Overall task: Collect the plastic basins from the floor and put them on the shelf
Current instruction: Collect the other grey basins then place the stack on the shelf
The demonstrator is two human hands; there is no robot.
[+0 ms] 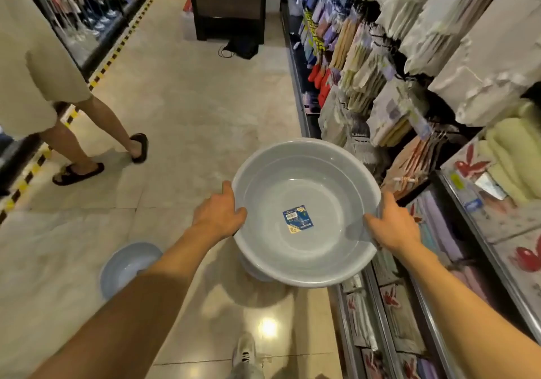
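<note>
A large grey plastic basin (pixel 304 250) with a blue sticker inside is held above the floor, beside the shelf on the right. My left hand (pixel 219 214) grips its left rim and my right hand (pixel 392 223) grips its right rim. Under it the edge of another basin (pixel 251 270) peeks out; I cannot tell whether it is nested in the held one. A smaller light-blue basin (pixel 128 264) lies on the tiled floor at lower left, partly hidden by my left forearm.
The shelf unit (pixel 433 174) along the right is packed with towels and packaged goods. Another person in sandals (pixel 79 171) stands at the left by the yellow-black striped floor edge. A dark cabinet (pixel 228 4) stands at the far end of the aisle. My shoe (pixel 246 352) shows below.
</note>
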